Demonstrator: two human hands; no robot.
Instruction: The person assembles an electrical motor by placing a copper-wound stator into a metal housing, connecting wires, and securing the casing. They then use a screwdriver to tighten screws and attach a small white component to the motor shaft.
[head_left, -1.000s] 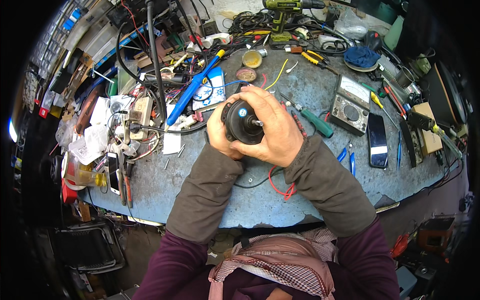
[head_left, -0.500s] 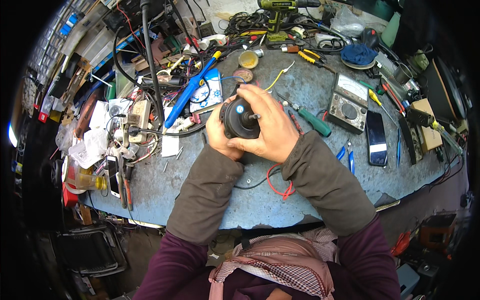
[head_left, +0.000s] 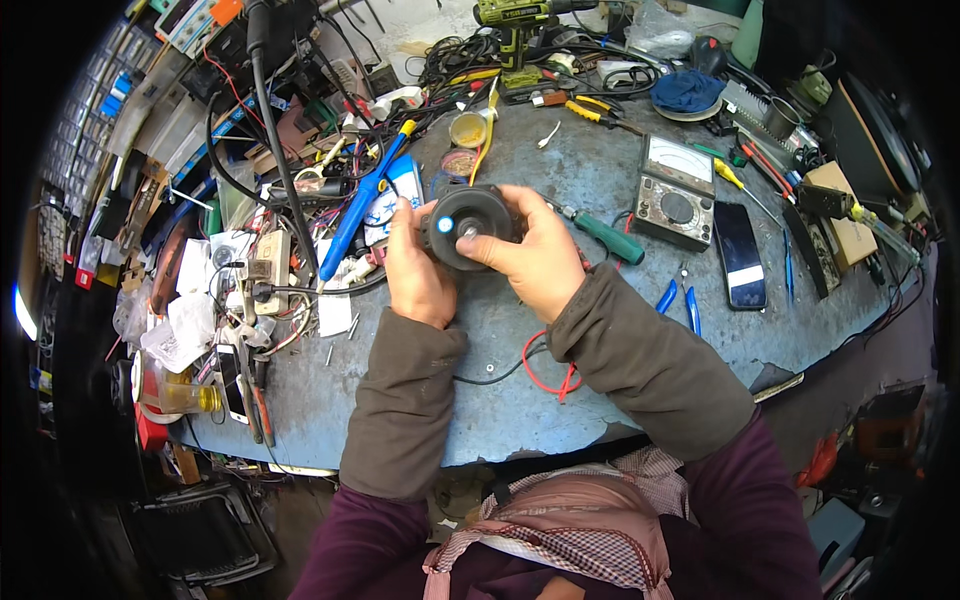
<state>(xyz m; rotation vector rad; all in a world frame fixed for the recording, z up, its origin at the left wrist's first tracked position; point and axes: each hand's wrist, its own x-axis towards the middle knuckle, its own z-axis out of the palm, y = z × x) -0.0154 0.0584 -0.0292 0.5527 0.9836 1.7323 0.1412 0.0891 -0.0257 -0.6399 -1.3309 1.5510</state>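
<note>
Between my two hands is a round black motor (head_left: 464, 208), with a small blue-and-white sticker on its face and a short shaft at its centre. My left hand (head_left: 422, 272) supports the motor along its left side, fingers partly hidden beneath it. From the right, my right hand (head_left: 540, 258) grips the rim, and its thumb rests on the face by the shaft. Yellow leads (head_left: 484, 150) rise behind the motor. Below the hands, a red wire (head_left: 534, 376) and a thin black cable lie on the blue worktable (head_left: 400, 425).
An analog multimeter (head_left: 676, 195), a dark phone (head_left: 741, 256), blue-handled pliers (head_left: 693, 306) and a green-handled screwdriver (head_left: 612, 238) lie to the right. A blue tool (head_left: 352, 220), cables and parts crowd the left. A cordless drill (head_left: 515, 40) stands at the back.
The motor has turned so its face points more toward me. My right thumb has shifted from its lower edge to near the shaft, and my left hand has come more to the side.
</note>
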